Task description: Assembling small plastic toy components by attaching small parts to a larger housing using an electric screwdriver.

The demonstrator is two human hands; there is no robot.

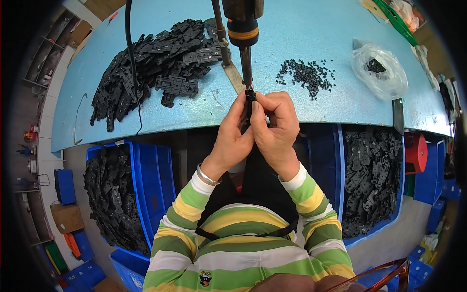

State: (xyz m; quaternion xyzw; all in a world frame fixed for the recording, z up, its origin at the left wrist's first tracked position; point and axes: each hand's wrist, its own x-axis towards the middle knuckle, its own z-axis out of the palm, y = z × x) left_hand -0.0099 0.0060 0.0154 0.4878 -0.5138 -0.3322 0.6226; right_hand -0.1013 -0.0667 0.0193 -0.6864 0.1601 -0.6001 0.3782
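The black part (250, 97) between the hands is mostly covered by fingers and thumbs, so its full outline is hard to make out; it sits at the table's near edge, directly under the tip of the driver (243, 34), and whether the tip touches it cannot be told. The left hand (228, 143) pinches the part from its side, fingers partly lost behind the thumb; the right hand (278, 129) grips it opposite, thumb against it and the other fingers curled. The driver's top is cut off by the upper edge, as is the metal post (220, 36) beside it; its lower end is a slim shaft beneath a dark body with an orange band. A thin black cable (130, 53) hangs across the pile (146, 65), hiding a strip of flat, notched, matte black plates that overlap too thickly to count. Tiny black pieces (309, 78) lie scattered on the smooth, pale blue table (321, 29), too small for their shape to read. Right of them, a crinkled clear bag (389, 80) holds a dark clump, blurred by the film. Below, blue plastic bins (153, 170) hold more black plates.
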